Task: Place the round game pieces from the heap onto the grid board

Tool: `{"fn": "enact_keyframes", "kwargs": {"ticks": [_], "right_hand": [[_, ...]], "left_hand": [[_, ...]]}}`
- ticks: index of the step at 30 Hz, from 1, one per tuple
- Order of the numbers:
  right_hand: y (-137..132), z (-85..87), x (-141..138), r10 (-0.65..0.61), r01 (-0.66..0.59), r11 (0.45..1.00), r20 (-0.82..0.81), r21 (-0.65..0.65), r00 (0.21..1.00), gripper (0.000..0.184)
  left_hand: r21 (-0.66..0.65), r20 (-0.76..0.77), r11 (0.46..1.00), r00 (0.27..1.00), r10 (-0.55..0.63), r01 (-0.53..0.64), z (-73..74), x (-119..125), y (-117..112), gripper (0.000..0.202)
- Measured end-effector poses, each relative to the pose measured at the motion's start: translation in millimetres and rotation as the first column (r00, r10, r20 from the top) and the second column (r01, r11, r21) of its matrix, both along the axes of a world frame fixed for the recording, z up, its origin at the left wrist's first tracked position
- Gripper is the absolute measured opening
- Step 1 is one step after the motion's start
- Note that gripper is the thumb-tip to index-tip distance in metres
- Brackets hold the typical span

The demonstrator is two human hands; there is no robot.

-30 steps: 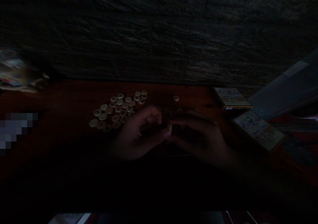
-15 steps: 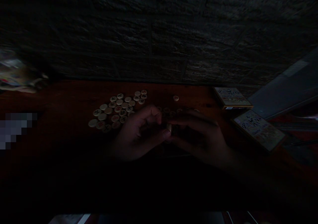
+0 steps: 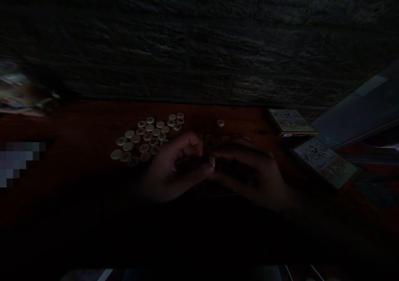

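In the dim light, my right hand (image 3: pixel 255 168) has its fingers and thumb closed round a pale xiangqi piece (image 3: pixel 212 161), held on edge over the table. My left hand (image 3: pixel 174 164) meets it from the other side with curled fingers, its thumb tip pressed to the piece and its forefinger bent above. Whether more pieces lie behind that one is too dark to tell. Many loose round xiangqi pieces (image 3: pixel 147 136) with red or black characters, some blank side up, spread beyond my left hand. Several dim pieces (image 3: pixel 208 138) lie just past my fingertips, partly hidden.
One lone piece (image 3: pixel 220 123) lies farther back on the reddish wooden table (image 3: pixel 249 121). Two flat printed boxes (image 3: pixel 291 121) lie at the right. A stone-block wall (image 3: pixel 193 52) rises behind the table. A blurred, pale object (image 3: pixel 23 92) stands at the far left.
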State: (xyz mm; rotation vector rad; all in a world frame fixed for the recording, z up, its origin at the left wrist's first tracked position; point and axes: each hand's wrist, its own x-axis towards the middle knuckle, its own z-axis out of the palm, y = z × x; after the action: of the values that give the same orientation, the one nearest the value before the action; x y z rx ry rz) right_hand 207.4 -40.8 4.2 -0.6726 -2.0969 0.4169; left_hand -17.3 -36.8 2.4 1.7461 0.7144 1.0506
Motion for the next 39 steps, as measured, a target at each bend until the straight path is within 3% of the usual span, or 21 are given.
{"fn": "enact_keyframes", "kwargs": {"ticks": [16,39], "right_hand": [[-0.9,0.2,1.3,-0.011,0.012,1.0,0.022,-0.018,1.0,0.035],[-1.9,0.0,-0.3,-0.019,0.019,1.0,0.027,0.007,0.999,0.034]], "left_hand": [[0.007,0.025,1.0,0.999,-0.021,0.02,3.4,1.6,-0.5,0.019],[0.057,-0.007,0.998,0.999,0.038,-0.038,3.7,2.2,-0.5,0.021]]}}
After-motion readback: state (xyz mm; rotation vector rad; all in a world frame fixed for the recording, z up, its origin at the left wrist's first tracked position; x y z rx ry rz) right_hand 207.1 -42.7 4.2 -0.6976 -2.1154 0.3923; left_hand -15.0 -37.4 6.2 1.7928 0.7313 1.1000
